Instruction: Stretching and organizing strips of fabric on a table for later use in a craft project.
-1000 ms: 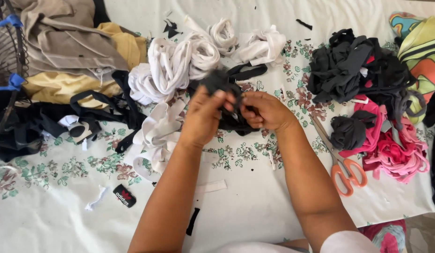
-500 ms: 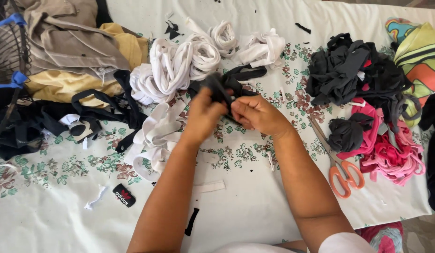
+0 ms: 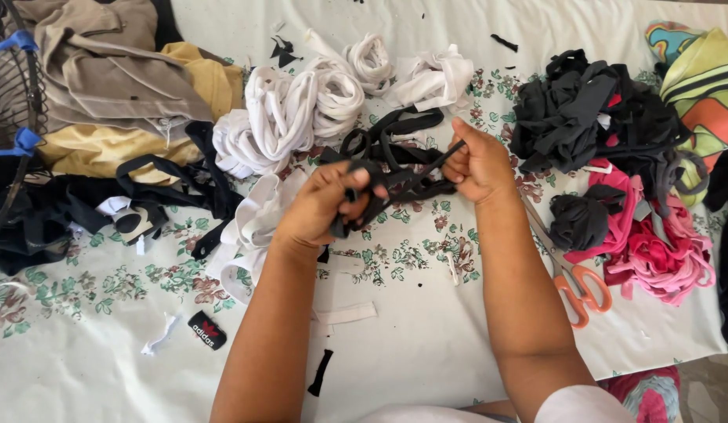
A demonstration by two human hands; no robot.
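Hands drawn apart since the earlier frame, a black fabric strip [image 3: 415,176] now stretched between them at frame centre.

The left hand [image 3: 321,207] is curled shut around a bunched tangle of the strip; the right hand [image 3: 477,164], up and to the right, pinches its other end. The strip's long axis rises from lower left to upper right. White fabric rolls [image 3: 301,106] lie above, orange-handled scissors [image 3: 579,286] at lower right on the floral tablecloth [image 3: 105,290].

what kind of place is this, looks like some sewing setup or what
Likely a home craft or textile-recycling table. Both hands pull a black fabric strip over a floral tablecloth, among heaps of white strips, black strips and pink strips, with orange-handled scissors beside them.
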